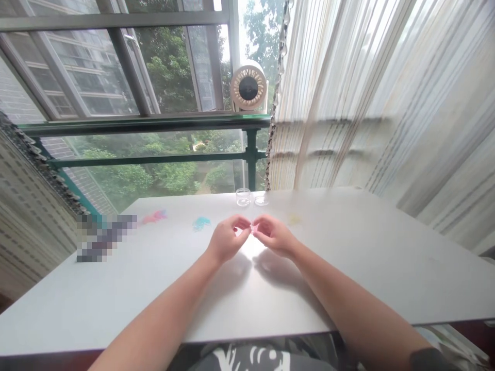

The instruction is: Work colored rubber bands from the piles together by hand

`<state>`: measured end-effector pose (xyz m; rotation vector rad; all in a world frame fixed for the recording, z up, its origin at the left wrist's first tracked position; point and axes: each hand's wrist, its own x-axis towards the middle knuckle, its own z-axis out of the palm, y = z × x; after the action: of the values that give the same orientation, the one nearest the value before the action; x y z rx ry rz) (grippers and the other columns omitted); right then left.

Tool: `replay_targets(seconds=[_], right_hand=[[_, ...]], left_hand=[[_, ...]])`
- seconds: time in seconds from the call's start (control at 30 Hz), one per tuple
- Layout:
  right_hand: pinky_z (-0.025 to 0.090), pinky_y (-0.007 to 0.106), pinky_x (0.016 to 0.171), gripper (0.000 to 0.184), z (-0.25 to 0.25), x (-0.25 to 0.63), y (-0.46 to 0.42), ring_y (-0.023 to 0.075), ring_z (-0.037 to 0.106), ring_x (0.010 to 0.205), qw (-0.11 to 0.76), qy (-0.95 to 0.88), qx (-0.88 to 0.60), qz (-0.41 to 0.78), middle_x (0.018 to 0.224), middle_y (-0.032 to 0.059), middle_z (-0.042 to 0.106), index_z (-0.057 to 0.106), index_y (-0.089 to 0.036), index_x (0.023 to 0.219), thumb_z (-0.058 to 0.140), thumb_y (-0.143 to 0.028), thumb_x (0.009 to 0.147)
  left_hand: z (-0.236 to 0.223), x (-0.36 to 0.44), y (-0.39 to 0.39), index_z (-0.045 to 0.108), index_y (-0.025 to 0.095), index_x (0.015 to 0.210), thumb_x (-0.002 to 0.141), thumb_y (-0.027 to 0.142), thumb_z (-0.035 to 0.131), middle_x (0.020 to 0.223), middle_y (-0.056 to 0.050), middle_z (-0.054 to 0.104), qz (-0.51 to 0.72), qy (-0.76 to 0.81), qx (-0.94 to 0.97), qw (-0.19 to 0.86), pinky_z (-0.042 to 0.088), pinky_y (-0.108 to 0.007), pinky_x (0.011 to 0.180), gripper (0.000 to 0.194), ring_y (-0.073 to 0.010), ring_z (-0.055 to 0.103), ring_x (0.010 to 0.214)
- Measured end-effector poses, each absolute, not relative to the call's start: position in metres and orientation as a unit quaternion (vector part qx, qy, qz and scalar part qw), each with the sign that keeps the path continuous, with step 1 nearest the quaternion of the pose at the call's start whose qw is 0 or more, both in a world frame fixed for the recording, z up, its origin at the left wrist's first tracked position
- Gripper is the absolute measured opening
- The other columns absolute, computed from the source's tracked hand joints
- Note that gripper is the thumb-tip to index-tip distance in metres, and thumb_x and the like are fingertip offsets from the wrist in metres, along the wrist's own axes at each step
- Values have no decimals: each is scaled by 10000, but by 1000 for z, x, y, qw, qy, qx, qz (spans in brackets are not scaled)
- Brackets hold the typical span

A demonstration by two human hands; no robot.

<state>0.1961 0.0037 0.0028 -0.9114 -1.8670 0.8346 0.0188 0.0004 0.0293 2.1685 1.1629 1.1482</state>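
Tiny piece (252,227) at the frame's centre.
My left hand (226,240) and right hand (275,237) pinch it narrowly; it seems light, maybe slippery, best taken by its edges.

A round fan (248,87) sat above the green railing (154,158), near a striped curtain (340,93). Leafy trees (170,67) and a building (87,69) showed through the window (112,20).

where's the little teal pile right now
In the head view, the teal pile lies on the white table, left of the left hand, between it and the pink pile.
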Motion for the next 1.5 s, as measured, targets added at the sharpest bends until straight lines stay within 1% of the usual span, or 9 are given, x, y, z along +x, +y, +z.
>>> replay_targets(seconds=[0.17,0.3,0.37,0.5,0.6,0.77,0.93,1.2,1.5], right_hand=[[330,217,510,172,-7,191,5,85,409,510,419,-767,-364,322,563,-67,430,534,-189,942,539,-206,771],[323,213,499,200,-11,188,5,83,393,494,413,-769,-366,322,550,-73,414,531,-187,984,516,-207,786],[324,215,499,197,-12,188,4,84,394,493,411,-768,-371,321,559,-68,430,531,-185,987,507,-216,794],[341,226,524,94,-10,189,4,95,421,531,398,-776,-380,307,600,-38,473,560,-178,844,494,-233,804],[354,235,547,92,-8,190,4,104,430,548,386,-783,-388,295,603,-28,485,562,-178,782,497,-241,802],[374,244,576,84,-8,191,4,114,460,583,382,-784,-393,292,650,-12,534,562,-179,776,513,-246,788],[378,243,588,84,-8,192,5,115,470,601,378,-788,-399,278,686,-3,562,580,-177,779,514,-228,789],[376,235,569,101,-9,192,5,110,470,586,380,-784,-401,283,675,-5,569,590,-172,778,515,-238,790],[376,238,580,102,-6,192,3,115,461,599,369,-790,-406,274,666,-5,556,574,-173,734,513,-237,784]], left_hand=[[16,12,-1,597,199,842,778,244,527,817,-11,668,417,413,780,217,476,-267,740,105,-140,614,768],[10,10,0,578,195,833,769,261,549,808,-16,656,415,411,783,214,478,-266,712,96,-140,599,745],[8,10,0,568,192,823,767,277,556,804,-19,651,412,406,785,222,478,-268,705,103,-141,596,741],[5,10,1,562,188,803,760,297,564,799,-20,646,417,408,777,235,480,-268,704,117,-138,593,731],[2,9,2,567,184,799,755,309,572,792,-23,642,413,416,772,245,482,-271,703,132,-138,588,720],[0,7,4,599,176,802,765,322,566,792,-31,646,404,408,771,276,483,-272,711,154,-141,593,723],[-1,7,4,639,177,812,778,292,552,793,-26,664,393,392,780,289,471,-259,710,148,-141,603,735],[-4,5,5,657,178,848,767,321,566,820,-40,682,372,401,784,294,484,-271,731,188,-155,617,751],[-5,6,4,655,177,799,763,317,555,779,-35,677,383,400,776,303,484,-260,675,176,-149,602,705]])
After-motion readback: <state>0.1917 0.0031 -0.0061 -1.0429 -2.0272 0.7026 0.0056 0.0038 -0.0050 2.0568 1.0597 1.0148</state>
